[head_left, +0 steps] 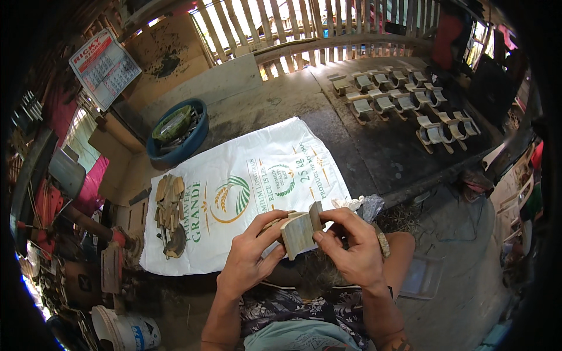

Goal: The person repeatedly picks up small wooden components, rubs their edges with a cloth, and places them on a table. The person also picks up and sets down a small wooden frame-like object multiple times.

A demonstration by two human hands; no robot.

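Observation:
Above the near edge of a white printed sack, my left hand grips a curved bamboo piece between thumb and fingers. My right hand pinches a small flat bamboo strip, held upright against the right end of the curved piece. Whether the two are joined cannot be made out. A pile of narrow bamboo slips lies on the sack's left part, with a dark rounded object at its near end.
Several similar curved bamboo pieces stand in rows on the dark table at the far right. A blue basin holds a green item at the back left. Crumpled clear plastic lies right of the sack. A white bucket stands lower left.

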